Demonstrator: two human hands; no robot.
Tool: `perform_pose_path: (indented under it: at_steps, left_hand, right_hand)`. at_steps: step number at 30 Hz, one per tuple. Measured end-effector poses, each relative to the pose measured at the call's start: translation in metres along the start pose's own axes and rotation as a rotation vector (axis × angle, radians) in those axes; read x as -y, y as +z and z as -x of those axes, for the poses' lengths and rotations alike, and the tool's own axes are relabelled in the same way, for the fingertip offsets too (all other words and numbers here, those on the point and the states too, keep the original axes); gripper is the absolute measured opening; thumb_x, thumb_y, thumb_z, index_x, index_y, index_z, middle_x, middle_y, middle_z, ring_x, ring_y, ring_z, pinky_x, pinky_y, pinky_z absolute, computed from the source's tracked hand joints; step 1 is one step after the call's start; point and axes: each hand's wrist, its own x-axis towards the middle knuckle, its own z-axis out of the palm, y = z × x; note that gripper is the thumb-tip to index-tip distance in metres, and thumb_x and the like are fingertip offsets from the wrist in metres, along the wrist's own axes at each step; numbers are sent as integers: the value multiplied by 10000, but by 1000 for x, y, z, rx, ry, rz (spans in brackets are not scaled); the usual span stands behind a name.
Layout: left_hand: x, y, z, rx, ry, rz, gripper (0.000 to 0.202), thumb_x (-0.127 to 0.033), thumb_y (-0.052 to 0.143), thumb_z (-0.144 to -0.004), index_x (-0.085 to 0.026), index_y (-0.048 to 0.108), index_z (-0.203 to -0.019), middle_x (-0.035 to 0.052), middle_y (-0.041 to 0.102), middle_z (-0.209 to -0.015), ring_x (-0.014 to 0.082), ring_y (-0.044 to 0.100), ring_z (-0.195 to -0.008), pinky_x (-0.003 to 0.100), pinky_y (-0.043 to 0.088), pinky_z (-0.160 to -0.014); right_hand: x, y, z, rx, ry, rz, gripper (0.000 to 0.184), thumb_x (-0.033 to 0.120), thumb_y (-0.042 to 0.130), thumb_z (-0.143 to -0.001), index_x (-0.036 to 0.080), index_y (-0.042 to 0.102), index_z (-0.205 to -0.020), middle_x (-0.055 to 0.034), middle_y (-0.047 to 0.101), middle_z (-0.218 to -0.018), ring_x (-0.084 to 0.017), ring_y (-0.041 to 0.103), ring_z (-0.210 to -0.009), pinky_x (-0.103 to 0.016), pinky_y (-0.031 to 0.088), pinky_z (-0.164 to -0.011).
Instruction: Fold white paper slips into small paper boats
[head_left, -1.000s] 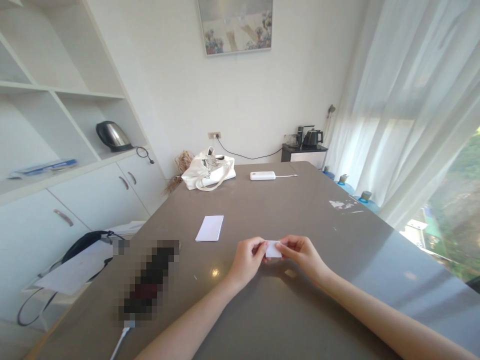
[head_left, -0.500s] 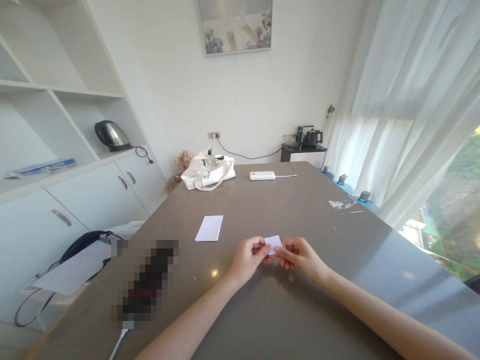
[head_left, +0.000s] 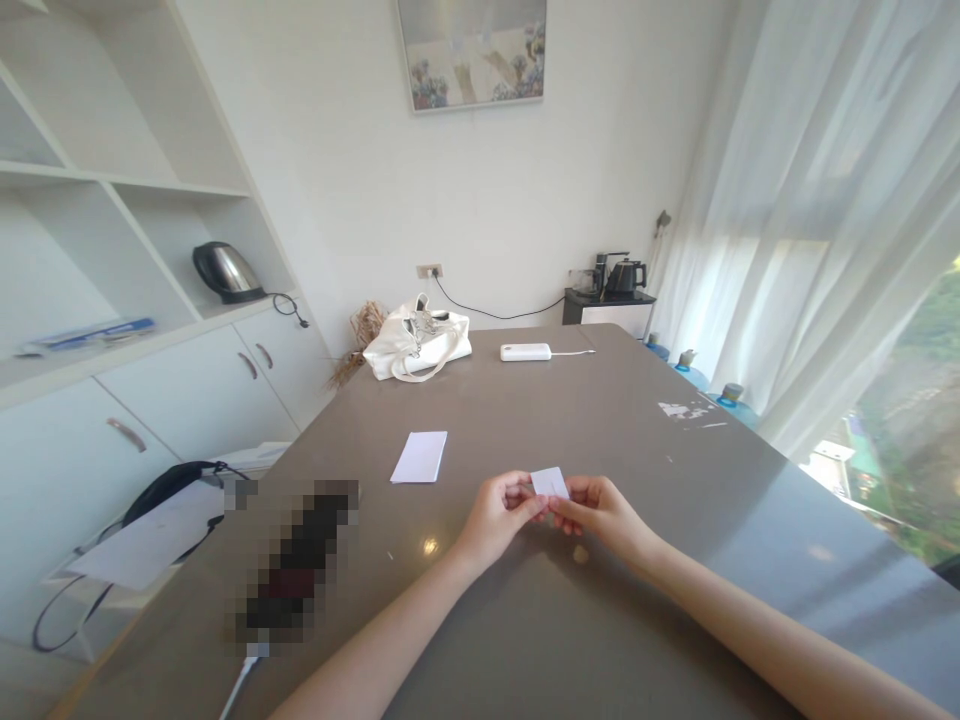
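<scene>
A small white piece of paper (head_left: 550,482) is pinched between both hands, above the front middle of the table. My left hand (head_left: 504,512) grips its left lower edge, thumb on the near face. On the right side, my right hand (head_left: 596,508) holds it the same way, and the two thumb tips nearly meet at its lower edge. The fingers behind the paper are partly hidden. Farther left, a stack of white paper (head_left: 419,457) lies flat on the table.
The grey-brown table (head_left: 570,410) bears a white bag (head_left: 416,340), a white power bank (head_left: 525,352) with a short cable, and a blurred dark object (head_left: 300,565) with a white cable at front left. Paper scraps (head_left: 682,410) lie near the right edge, beside water bottles (head_left: 731,397).
The thumbs have slid closer together along the paper's lower edge, and more of its face shows above them. The things on the table have not moved.
</scene>
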Motion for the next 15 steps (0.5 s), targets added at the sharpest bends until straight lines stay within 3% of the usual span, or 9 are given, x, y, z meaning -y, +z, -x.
perform_pose_path:
  at_steps: [6,10,15]
  left_hand:
    - [1,-1,2,-27,-32,4,390,-299,711,-706,-102,590,-1021,71,698,-734,149,638,-637,256,502,-657]
    - [3,2,5,1,3,-77,404,-313,628,-782,-156,520,-1139,58,704,-758,158,650,-648,277,520,-659]
    - [0,1,5,-76,87,-192,242,-318,588,-807,-137,643,-958,80,697,-826,160,652,-675,263,518,-652]
  right_hand:
    - [-1,0,-2,-104,-62,-56,380,495,671,-707,134,605,-804,-41,652,-663,-130,582,-575,-244,450,-544]
    - [-4,-2,-3,-160,-54,-72,375,458,709,-682,145,570,-834,-38,663,-652,-139,597,-581,-254,459,-567]
    - [-10,-3,-3,-172,-105,-50,342,419,699,-714,162,538,-872,-13,654,-632,-116,567,-539,-230,441,-522]
